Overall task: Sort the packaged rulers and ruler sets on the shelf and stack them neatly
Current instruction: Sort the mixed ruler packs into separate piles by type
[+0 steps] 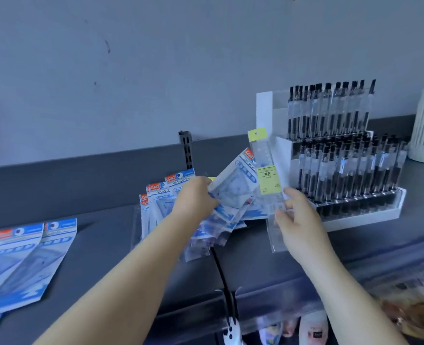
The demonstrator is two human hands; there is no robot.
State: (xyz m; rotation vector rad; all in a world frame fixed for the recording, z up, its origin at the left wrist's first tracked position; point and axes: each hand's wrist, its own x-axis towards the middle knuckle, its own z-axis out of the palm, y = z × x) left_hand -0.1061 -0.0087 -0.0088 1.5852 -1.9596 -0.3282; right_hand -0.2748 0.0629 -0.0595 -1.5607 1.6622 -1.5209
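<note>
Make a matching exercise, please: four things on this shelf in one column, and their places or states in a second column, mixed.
Things
1. yellow-labelled ruler pack
2. blue geometric set
3. white pen display
4. flat blue packs

Places or states
A. lying at the shelf's far left
B. held in the left hand
C. held in the right hand
D. standing at the right, full of black pens

Pairs: 1-C, 2-B, 3-D, 4-A

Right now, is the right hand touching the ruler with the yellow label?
Touching. The head view shows the right hand pinching the clear ruler pack.
</note>
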